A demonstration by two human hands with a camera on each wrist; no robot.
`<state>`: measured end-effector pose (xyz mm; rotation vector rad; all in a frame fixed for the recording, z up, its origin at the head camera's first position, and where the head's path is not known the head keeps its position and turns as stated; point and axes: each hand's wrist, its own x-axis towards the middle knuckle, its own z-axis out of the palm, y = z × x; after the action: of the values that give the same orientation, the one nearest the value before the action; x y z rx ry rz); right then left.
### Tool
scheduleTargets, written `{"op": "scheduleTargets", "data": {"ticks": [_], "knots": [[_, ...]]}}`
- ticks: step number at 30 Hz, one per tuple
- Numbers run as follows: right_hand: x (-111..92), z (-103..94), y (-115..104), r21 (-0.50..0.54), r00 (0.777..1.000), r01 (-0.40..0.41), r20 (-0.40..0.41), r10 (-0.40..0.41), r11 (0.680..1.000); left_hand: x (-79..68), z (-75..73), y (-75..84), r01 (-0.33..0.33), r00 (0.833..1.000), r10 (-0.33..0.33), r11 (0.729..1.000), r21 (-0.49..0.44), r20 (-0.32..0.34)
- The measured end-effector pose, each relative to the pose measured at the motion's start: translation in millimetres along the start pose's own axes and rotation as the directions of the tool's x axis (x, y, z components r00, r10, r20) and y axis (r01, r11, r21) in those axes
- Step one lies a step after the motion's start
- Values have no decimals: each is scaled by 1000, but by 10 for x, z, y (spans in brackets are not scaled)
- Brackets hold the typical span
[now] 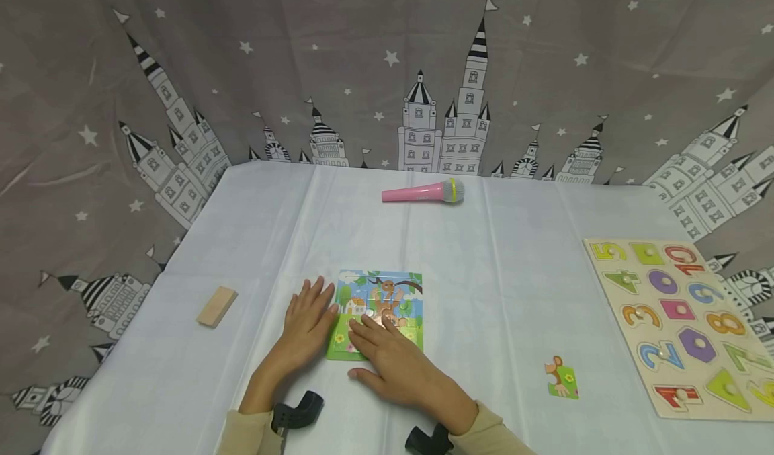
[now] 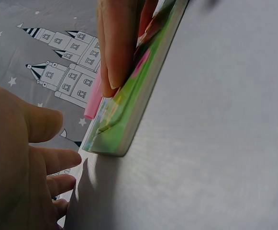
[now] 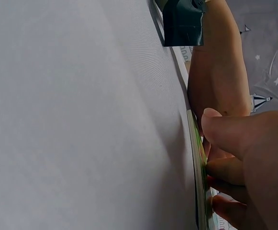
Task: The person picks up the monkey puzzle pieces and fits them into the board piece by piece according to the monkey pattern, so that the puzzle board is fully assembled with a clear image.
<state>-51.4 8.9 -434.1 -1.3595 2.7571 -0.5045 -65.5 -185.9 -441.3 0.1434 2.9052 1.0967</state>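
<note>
A picture puzzle (image 1: pixel 404 287) with a brown animal, a small house and green grass lies in its tray in front of me. My right hand (image 1: pixel 396 367) rests its extended fingers on the lower middle of the puzzle, covering part of the picture. Along the left edge lies my left hand (image 1: pixel 305 327), fingers straight and spread, the thumb side at the tray's border. From the left wrist view, right-hand fingers (image 2: pixel 119 48) press down on the puzzle's surface near its green corner (image 2: pixel 112 136). One loose puzzle piece (image 1: pixel 564 380) with a brown and green print lies to the right.
A wooden number-and-shape board (image 1: pixel 650 337) with knobbed pieces lies at the right edge. A pink toy microphone (image 1: pixel 417 193) is at the back. On the left is a plain wooden block (image 1: pixel 217 306). Behind the white-covered table hangs a grey castle-print curtain (image 1: pixel 357 52).
</note>
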Motion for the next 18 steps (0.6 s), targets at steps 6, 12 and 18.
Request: {"op": "scheduleTargets", "data": {"ticks": [6, 12, 18], "knots": [[5, 10, 2, 9, 1000, 0, -12, 0, 1000, -11, -7, -9, 9, 1000, -9, 1000, 2, 3], [44, 11, 17, 55, 996, -49, -70, 53, 997, -12, 2, -25, 6, 1000, -6, 1000, -3, 8], [126, 3, 45, 15, 990, -120, -76, 121, 993, -8, 11, -30, -8, 1000, 8, 1000, -7, -7]]}}
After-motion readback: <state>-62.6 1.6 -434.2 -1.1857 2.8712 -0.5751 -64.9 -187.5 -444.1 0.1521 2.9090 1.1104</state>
